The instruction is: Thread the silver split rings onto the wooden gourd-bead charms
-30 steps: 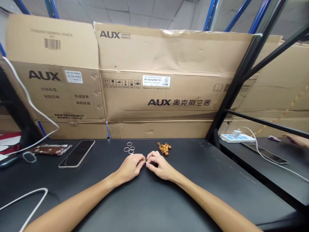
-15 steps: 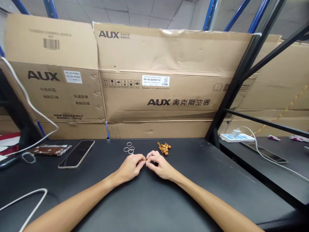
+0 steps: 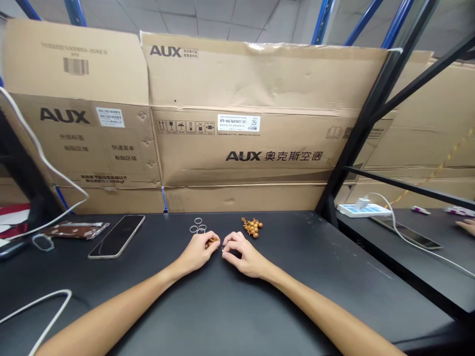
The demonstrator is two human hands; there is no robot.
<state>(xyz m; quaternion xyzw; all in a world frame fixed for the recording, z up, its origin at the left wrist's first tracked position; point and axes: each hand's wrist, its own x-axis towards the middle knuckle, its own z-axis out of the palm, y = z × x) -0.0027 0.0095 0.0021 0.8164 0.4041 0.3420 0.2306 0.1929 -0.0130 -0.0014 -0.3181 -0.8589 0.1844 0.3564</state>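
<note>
My left hand (image 3: pixel 199 252) is closed, fingertips pinching a small brown wooden pendant (image 3: pixel 211 242), mostly covered by the fingers. Just to its right, my right hand (image 3: pixel 244 254) pinches a small silvery metal piece (image 3: pixel 222 249) between thumb and fingers; its full shape is hidden. A narrow gap separates the two hands. Beyond my left hand lie several metal key rings (image 3: pixel 198 220) on the black table. Behind my right hand sits a small pile of glossy brown wooden pendants (image 3: pixel 253 227) with cord loops.
A phone (image 3: pixel 118 237) and a brown plastic packet (image 3: pixel 76 230) lie at left, near white cables (image 3: pixel 55 306). Cardboard (image 3: pixel 237 163) stands along the back. Right of the black shelf post (image 3: pixel 334 183) are a power strip (image 3: pixel 363 211), another phone and another person's hand (image 3: pixel 468 225).
My hands, touching at the fingertips before, have drawn slightly apart, the left one shifting left. Another person's hand has come into view at the right edge.
</note>
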